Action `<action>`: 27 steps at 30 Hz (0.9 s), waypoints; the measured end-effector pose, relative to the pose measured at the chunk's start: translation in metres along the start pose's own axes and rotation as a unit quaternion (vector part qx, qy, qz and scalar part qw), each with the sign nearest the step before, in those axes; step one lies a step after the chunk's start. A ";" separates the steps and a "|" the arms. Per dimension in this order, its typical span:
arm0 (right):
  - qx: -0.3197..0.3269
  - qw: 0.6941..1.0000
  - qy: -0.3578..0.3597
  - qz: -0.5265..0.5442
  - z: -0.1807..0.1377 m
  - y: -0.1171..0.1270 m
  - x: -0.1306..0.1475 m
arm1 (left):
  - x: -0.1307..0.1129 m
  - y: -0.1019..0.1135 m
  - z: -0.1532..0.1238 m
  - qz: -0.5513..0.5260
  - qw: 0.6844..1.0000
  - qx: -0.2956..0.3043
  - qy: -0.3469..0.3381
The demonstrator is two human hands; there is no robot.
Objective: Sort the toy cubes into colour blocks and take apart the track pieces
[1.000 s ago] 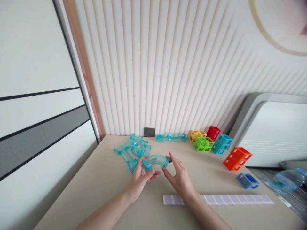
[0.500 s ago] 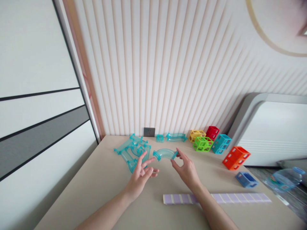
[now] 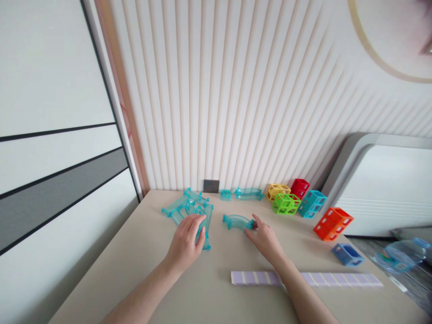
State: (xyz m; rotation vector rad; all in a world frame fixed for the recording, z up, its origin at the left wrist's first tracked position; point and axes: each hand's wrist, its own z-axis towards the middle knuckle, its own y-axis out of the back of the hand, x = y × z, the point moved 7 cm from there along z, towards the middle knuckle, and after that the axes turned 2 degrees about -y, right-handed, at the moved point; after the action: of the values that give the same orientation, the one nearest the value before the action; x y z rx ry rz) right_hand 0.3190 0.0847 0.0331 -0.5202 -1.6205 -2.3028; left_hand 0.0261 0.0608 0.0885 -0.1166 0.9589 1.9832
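My right hand (image 3: pixel 265 236) pinches the right end of a curved, clear teal track piece (image 3: pixel 238 221), a shallow trough with connectors at both ends. It is at or just above the tabletop; which one I cannot tell. At the near side of a loose group of similar teal track pieces (image 3: pixel 175 208), my left hand (image 3: pixel 187 240) curls its fingers and thumb around one teal track piece (image 3: pixel 206 245). Its fingers hide part of that piece, and how firmly it is held is hard to see.
By the wall lie a small teal connector (image 3: pixel 226 195) and another teal track (image 3: pixel 249 194). On the right stand yellow (image 3: pixel 278 191), green (image 3: pixel 286 204), red (image 3: pixel 299 188), teal (image 3: pixel 312 203), orange (image 3: pixel 333 223) and blue (image 3: pixel 347 254) frame blocks. A lilac strip (image 3: pixel 324 279) lies in front.
My left hand has moved left from beside the curved track piece to the teal group, its spread fingers now curled. My right hand has brought the curved piece slightly lower and to the right.
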 end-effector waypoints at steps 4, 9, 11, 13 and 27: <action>0.015 1.000 0.000 -0.021 -0.001 -0.005 -0.003 | 0.014 0.010 0.009 0.105 0.994 -0.010 0.010; 0.031 0.999 0.002 -0.034 -0.003 -0.005 -0.002 | 0.034 0.006 0.007 0.179 0.980 0.028 0.076; 0.038 0.999 0.001 -0.039 -0.005 -0.003 0.000 | 0.039 0.001 0.003 0.180 0.979 0.040 0.085; 0.044 0.998 0.000 -0.038 -0.007 -0.001 0.001 | 0.041 -0.005 0.000 0.174 0.980 0.050 0.086; -0.084 0.972 0.196 0.101 -0.027 0.042 0.074 | 0.048 -0.016 -0.005 0.148 0.985 0.040 0.080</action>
State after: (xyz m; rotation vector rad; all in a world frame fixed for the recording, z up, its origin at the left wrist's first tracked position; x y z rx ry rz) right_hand 0.2666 0.0434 0.0934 -0.2290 -1.1430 -2.2247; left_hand 0.0081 0.0951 0.0554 -0.0942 1.2164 2.2275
